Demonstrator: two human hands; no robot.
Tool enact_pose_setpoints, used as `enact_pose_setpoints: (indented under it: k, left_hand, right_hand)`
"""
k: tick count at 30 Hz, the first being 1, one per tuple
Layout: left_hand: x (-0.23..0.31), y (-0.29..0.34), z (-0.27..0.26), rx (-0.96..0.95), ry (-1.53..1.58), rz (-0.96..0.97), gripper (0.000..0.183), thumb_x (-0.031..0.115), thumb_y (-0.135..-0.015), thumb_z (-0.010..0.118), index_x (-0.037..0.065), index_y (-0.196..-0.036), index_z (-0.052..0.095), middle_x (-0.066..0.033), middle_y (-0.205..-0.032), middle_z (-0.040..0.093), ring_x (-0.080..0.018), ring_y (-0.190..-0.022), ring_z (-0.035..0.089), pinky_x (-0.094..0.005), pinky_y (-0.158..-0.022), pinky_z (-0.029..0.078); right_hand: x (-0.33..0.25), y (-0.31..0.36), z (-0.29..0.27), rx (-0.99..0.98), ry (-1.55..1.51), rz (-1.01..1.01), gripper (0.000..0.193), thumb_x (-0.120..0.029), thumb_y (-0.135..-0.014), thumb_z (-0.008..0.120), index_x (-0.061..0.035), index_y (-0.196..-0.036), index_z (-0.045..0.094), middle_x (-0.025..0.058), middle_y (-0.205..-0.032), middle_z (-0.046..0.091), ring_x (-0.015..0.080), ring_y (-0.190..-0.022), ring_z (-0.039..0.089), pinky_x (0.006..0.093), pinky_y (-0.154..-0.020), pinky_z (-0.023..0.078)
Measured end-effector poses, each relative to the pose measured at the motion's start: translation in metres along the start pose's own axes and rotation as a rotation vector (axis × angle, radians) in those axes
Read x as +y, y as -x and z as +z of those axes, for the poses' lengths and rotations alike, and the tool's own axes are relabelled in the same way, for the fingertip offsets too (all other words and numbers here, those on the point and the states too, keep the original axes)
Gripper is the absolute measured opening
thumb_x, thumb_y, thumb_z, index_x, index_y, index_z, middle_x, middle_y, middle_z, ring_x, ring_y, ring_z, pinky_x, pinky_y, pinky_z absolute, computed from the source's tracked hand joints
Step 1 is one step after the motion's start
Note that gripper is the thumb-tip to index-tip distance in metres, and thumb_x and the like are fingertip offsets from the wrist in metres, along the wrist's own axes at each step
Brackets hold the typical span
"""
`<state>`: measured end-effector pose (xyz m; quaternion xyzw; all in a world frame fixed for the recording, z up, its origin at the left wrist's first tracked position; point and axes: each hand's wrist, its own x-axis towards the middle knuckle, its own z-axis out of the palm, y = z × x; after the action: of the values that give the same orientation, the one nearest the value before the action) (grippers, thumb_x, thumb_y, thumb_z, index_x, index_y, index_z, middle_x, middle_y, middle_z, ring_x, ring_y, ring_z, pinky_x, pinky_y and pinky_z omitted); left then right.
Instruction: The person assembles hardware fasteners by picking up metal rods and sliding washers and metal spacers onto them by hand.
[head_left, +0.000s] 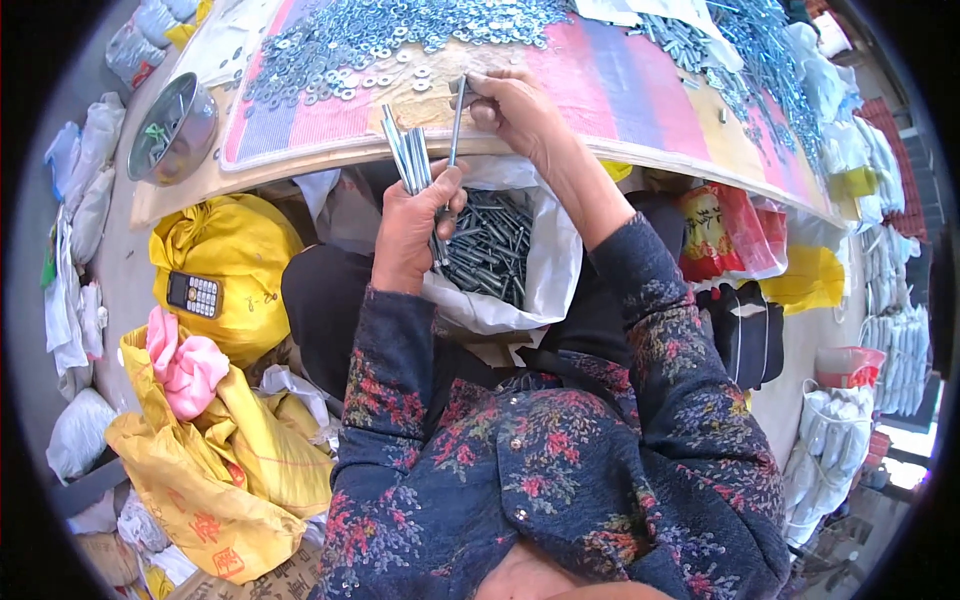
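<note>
My left hand [410, 235] is closed around a bundle of long silvery metal bolts [405, 150], their upper ends fanning out above the fingers. One single bolt [456, 128] stands up apart from the bundle, its lower end at my left thumb. Pinched at its top, near the table edge, are the thumb and fingers of my right hand [515, 105]; a small dark piece shows there, too small to name. Below my hands, a white sack [552, 265] between my knees holds many dark bolts [485, 245]. Flat washers [370, 50] lie heaped on the striped tabletop beyond.
A metal bowl [203, 130] sits at the table's left corner. More metal parts [755, 60] are piled at the far right. Yellow bags [225, 245] stand at my left, with a keypad phone [194, 294] on one. A red bag [715, 230] is under the table's right side.
</note>
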<state>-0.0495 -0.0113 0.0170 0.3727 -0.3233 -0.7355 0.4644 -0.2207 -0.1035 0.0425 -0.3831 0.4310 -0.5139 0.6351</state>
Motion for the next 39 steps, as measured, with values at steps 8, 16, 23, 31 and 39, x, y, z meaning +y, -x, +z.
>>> enact_pose_setpoints:
  k: [8, 16, 23, 31, 39]
  left_hand:
    - [-0.001, 0.003, -0.006, -0.067, 0.204, -0.099, 0.027, 0.015, -0.088, 0.065, -0.002, -0.107, 0.058, -0.0035, -0.070, 0.054, -0.0055, -0.047, 0.043, -0.0162, -0.039, 0.032]
    - [0.013, -0.004, -0.038, -0.004, 0.454, 0.018, 0.021, 0.014, -0.090, 0.064, -0.001, -0.103, 0.058, -0.0033, -0.069, 0.053, -0.0053, -0.045, 0.042, -0.0165, -0.037, 0.034]
    - [0.007, -0.007, -0.028, 0.052, 0.326, -0.018, 0.023, 0.016, -0.089, 0.066, -0.002, -0.102, 0.061, -0.0029, -0.068, 0.055, -0.0039, -0.049, 0.046, -0.0142, -0.036, 0.034]
    - [0.008, 0.002, -0.027, 0.039, 0.279, -0.021, 0.026, 0.018, -0.089, 0.066, -0.003, -0.105, 0.061, -0.0031, -0.068, 0.056, -0.0038, -0.045, 0.043, -0.0148, -0.036, 0.031]
    - [0.006, -0.004, -0.010, -0.006, 0.182, -0.029, 0.023, 0.017, -0.090, 0.065, -0.002, -0.103, 0.062, -0.0032, -0.068, 0.056, -0.0036, -0.046, 0.043, -0.0147, -0.037, 0.031]
  right_hand:
    - [-0.009, 0.018, 0.014, 0.019, 0.824, -0.422, 0.021, -0.020, -0.094, 0.057, -0.0032, -0.104, 0.063, 0.0077, -0.075, 0.067, 0.0100, -0.053, 0.056, 0.0254, -0.055, 0.046]
    - [0.004, -0.019, 0.039, -0.105, 1.142, -0.874, 0.023, -0.012, -0.088, 0.055, -0.0107, -0.109, 0.064, 0.0134, -0.082, 0.067, 0.0355, -0.077, 0.065, 0.0375, -0.069, 0.052]
    - [0.013, -0.064, 0.013, 0.083, 1.680, -0.896, 0.022, -0.021, -0.086, 0.056, -0.0076, -0.101, 0.065, 0.0104, -0.104, 0.062, 0.0321, -0.097, 0.059, 0.0431, -0.083, 0.049]
    - [-0.029, -0.031, -0.040, 0.334, 1.307, -0.697, 0.024, -0.027, -0.086, 0.058, -0.0128, -0.103, 0.068, 0.0149, -0.103, 0.062, 0.0343, -0.096, 0.062, 0.0439, -0.082, 0.049]
    - [0.007, -0.084, -0.025, 0.374, 1.663, -0.796, 0.027, -0.028, -0.086, 0.061, -0.0060, -0.100, 0.068, 0.0162, -0.081, 0.067, 0.0335, -0.074, 0.066, 0.0405, -0.071, 0.052]
